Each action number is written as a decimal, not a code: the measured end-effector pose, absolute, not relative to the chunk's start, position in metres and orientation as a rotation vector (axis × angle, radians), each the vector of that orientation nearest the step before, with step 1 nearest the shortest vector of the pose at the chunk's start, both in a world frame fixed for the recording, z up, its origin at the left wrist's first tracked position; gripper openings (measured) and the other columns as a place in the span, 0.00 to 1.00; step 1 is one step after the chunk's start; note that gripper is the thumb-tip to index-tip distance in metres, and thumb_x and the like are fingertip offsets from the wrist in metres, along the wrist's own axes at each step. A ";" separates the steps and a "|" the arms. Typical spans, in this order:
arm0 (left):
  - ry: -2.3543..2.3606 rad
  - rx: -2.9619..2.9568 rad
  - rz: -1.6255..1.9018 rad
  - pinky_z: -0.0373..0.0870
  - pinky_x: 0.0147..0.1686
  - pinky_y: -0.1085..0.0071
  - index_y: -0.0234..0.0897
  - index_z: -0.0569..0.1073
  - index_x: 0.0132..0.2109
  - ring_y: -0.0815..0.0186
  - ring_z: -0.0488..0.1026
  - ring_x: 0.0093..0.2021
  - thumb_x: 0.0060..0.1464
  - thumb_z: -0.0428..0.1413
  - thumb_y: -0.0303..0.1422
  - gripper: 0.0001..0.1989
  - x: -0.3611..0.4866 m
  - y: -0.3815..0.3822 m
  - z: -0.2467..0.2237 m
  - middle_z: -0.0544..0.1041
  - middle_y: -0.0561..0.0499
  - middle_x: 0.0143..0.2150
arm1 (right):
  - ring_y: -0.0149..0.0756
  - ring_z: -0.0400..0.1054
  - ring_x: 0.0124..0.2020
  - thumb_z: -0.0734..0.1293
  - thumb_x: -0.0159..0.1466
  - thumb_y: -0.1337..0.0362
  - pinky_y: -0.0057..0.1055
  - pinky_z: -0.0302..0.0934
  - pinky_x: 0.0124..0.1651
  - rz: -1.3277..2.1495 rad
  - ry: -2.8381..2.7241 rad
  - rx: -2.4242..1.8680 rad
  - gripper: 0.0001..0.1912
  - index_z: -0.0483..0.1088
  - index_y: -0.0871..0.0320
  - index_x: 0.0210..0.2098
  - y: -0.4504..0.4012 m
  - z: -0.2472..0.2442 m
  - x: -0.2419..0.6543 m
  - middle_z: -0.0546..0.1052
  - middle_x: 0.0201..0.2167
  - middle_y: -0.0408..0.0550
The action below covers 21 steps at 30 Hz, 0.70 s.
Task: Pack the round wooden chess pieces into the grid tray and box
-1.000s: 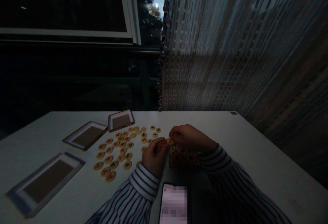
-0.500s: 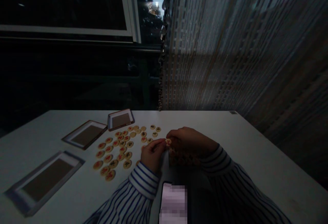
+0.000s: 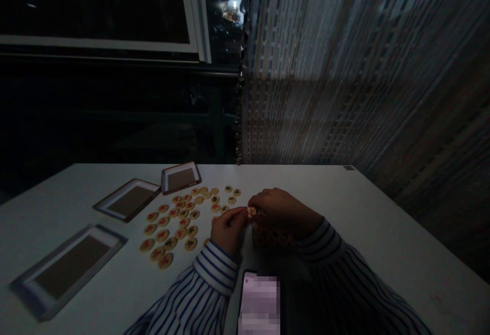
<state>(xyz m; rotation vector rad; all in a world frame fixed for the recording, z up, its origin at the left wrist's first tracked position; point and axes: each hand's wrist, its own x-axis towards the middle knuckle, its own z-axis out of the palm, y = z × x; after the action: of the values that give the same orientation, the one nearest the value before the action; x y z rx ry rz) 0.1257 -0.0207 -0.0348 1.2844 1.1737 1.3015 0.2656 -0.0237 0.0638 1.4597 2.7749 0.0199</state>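
Observation:
A round wooden xiangqi piece [image 3: 251, 212] with a red character is between my two hands, raised near the middle of the white table. My left hand [image 3: 229, 228] pinches its left edge between thumb and fingers. Curled round its other side, my right hand [image 3: 285, 211] meets the same piece at its fingertips; its thumb is mostly hidden. Below my right hand sits a dark box [image 3: 272, 239] with several pieces in it, partly covered and in deep shadow. Many loose pieces with red or black characters, such as a black-marked piece [image 3: 190, 244], lie spread to the left of my left hand.
Three shallow framed trays lie at the left: a near tray [image 3: 72, 268], a middle tray [image 3: 128, 199] and a far tray [image 3: 180, 177]. A phone [image 3: 259, 299] lies at the front edge. Behind the table [image 3: 306, 176] hang a string curtain [image 3: 306, 95] and a window.
My right hand and wrist have shifted slightly left over the box. My left hand and the pinched piece stay nearly in place. The loose pieces lie as before.

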 end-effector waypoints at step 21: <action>1.313 1.812 1.169 0.70 0.38 0.66 0.37 0.73 0.39 0.65 0.73 0.37 0.49 0.48 0.31 0.12 0.129 -0.025 -0.042 0.77 0.49 0.36 | 0.39 0.68 0.36 0.58 0.57 0.62 0.31 0.55 0.36 0.043 2.633 1.493 0.12 0.69 0.58 0.36 -0.011 0.043 0.278 0.75 0.34 0.51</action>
<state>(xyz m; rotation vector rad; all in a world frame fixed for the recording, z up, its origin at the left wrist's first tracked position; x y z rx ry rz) 0.1289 -0.0251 -0.0419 1.8125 1.3134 1.1690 0.2780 -0.0111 0.0430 1.4934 2.6335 0.0428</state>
